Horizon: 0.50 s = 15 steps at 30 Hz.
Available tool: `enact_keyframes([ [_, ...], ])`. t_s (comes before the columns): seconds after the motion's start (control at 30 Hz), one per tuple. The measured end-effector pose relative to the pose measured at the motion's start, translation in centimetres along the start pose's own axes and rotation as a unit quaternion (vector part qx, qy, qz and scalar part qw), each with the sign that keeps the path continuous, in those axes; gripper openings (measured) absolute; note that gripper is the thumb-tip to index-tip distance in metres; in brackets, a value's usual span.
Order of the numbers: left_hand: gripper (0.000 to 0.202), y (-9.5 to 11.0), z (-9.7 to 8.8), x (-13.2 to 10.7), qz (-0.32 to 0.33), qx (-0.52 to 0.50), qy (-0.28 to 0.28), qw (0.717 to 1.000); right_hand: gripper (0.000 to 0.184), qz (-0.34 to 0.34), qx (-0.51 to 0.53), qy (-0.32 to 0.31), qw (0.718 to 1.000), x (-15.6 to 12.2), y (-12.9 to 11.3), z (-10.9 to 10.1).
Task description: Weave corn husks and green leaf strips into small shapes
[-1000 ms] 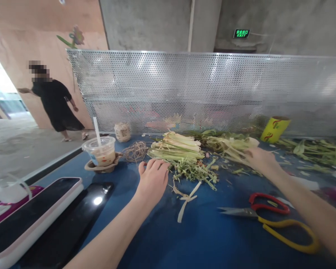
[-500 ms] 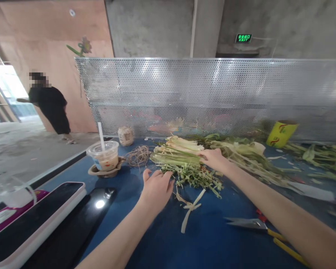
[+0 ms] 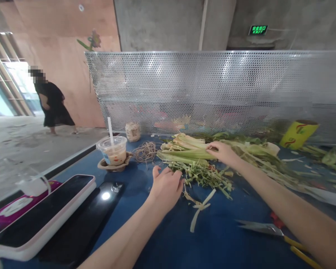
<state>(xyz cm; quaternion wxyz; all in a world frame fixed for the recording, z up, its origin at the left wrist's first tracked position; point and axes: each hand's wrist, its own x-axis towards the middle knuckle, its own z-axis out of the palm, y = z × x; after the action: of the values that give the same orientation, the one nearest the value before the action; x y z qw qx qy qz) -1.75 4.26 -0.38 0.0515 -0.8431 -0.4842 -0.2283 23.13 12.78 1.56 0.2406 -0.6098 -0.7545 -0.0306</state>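
My left hand [image 3: 167, 185] rests palm down on the blue table [image 3: 162, 239], fingers spread, touching the edge of a heap of green trimmings [image 3: 204, 175]. My right hand [image 3: 222, 152] reaches across to a neat stack of pale green stalks [image 3: 184, 149]; its fingers curl round the end of one stalk. Behind it lies a loose pile of leafy stalks [image 3: 254, 153]. A cut pale strip [image 3: 200, 209] lies in front of the trimmings.
Scissors with red and yellow handles [image 3: 271, 231] lie under my right forearm. A plastic drink cup with straw [image 3: 113, 151], a coil of twine [image 3: 145, 151], a phone [image 3: 44, 213], and a yellow roll [image 3: 296, 134] stand around. A perforated metal screen [image 3: 212, 89] closes the back. A person in black [image 3: 52, 104] walks at far left.
My right hand moved left from the loose leafy pile to the stacked stalks and closed on one. My left hand stayed flat by the trimmings. The camera turned slightly left.
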Motion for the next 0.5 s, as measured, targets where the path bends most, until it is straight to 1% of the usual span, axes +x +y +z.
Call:
enact_keyframes([
  [0.1, 0.023, 0.0, 0.1, 0.0, -0.005, 0.001, 0.003, 1.0, 0.018, 0.018, 0.052, 0.003, 0.998, 0.3, -0.6, -0.6],
  [0.23, 0.024, -0.1, 0.0, 0.2, -0.009, 0.007, -0.001, 1.0, 0.024, 0.039, 0.091, -0.016, 0.995, 1.2, -1.0, -0.8],
  [0.37, 0.024, -0.3, -0.1, 0.2, -0.013, 0.009, -0.002, 1.0, 0.026, 0.055, 0.108, -0.039, 0.992, 2.0, -0.8, -0.8],
  [0.5, 0.023, -0.4, 0.0, 0.2, -0.013, 0.008, -0.003, 1.0, 0.025, 0.05, 0.119, -0.07, 0.989, 2.3, -0.3, -0.7],
])
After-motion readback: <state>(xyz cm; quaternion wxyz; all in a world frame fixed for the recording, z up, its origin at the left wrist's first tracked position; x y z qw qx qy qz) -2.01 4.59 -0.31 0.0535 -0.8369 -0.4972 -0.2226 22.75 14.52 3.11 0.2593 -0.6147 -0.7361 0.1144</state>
